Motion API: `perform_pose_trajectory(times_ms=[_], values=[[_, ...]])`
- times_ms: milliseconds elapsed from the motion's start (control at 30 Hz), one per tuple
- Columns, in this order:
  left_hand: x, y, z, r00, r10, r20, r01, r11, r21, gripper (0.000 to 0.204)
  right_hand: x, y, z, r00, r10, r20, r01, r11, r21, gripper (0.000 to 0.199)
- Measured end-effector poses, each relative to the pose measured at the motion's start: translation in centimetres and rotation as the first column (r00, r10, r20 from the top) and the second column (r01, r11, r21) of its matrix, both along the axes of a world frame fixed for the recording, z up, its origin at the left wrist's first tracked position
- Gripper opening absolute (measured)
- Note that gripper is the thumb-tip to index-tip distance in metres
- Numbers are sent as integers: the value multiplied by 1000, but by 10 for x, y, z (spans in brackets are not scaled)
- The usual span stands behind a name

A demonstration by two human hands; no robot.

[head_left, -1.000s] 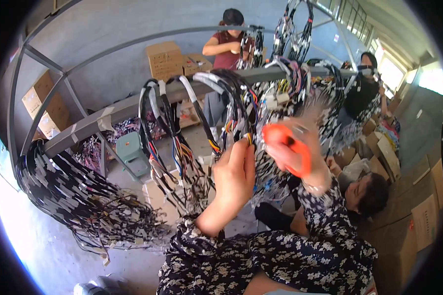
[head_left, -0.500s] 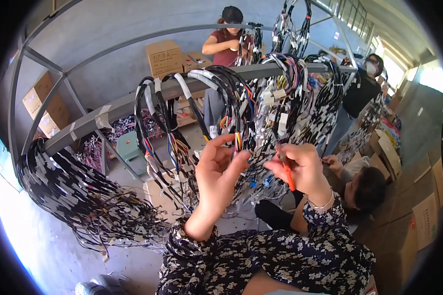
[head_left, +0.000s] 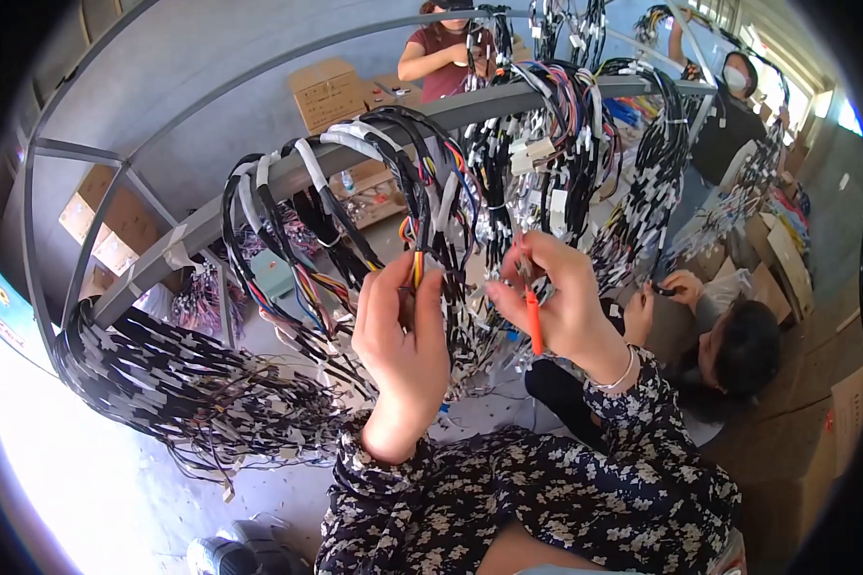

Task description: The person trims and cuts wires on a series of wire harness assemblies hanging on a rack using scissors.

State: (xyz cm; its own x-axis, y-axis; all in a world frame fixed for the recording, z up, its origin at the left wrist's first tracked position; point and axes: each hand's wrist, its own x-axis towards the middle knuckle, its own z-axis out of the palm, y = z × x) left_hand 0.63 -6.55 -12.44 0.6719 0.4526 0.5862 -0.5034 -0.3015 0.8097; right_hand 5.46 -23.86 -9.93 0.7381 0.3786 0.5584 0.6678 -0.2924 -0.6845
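Observation:
My left hand (head_left: 400,340) pinches a wire harness (head_left: 419,266) where its yellow, red and dark wires come out of the black wrap. This harness hangs over a grey metal bar (head_left: 201,236). To the right of it, my right hand (head_left: 573,305) is closed around a small tool with an orange handle (head_left: 534,323); its metal tip, near the thumb and fingers, is too small to make out. The tool is apart from the pinched wires. More harnesses (head_left: 307,196) with grey-white tape hang close to my left hand.
A thick bundle of black harnesses (head_left: 163,369) droops at the bar's left end. A person (head_left: 738,355) sits low at right, near my right forearm. Two others stand behind the rack. Cardboard boxes (head_left: 324,94) are by the wall, and more cardboard lies at right.
The fingers of my left hand have closed on the harness wires, from a looser pose beside them. My right hand has turned slightly with the orange-handled tool. The view has shifted.

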Motion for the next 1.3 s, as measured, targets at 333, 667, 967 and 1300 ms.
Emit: perform_pose_trajectory(times_ms=[333,667,967,1300], values=[[1,6,15,874,-471,116,478,795,-373,27,19,-5,-1,821,-139,553,257,956,-140,38],[7,5,12,803,-574,160,593,745,-306,33,33,0,10,737,-219,639,321,946,-46,38],[16,-4,21,879,-470,80,475,878,-56,30,37,-1,12,668,-279,690,471,876,-101,38],[-6,-7,30,948,-317,23,317,948,-30,20,40,7,4,601,-235,764,421,905,-53,18]])
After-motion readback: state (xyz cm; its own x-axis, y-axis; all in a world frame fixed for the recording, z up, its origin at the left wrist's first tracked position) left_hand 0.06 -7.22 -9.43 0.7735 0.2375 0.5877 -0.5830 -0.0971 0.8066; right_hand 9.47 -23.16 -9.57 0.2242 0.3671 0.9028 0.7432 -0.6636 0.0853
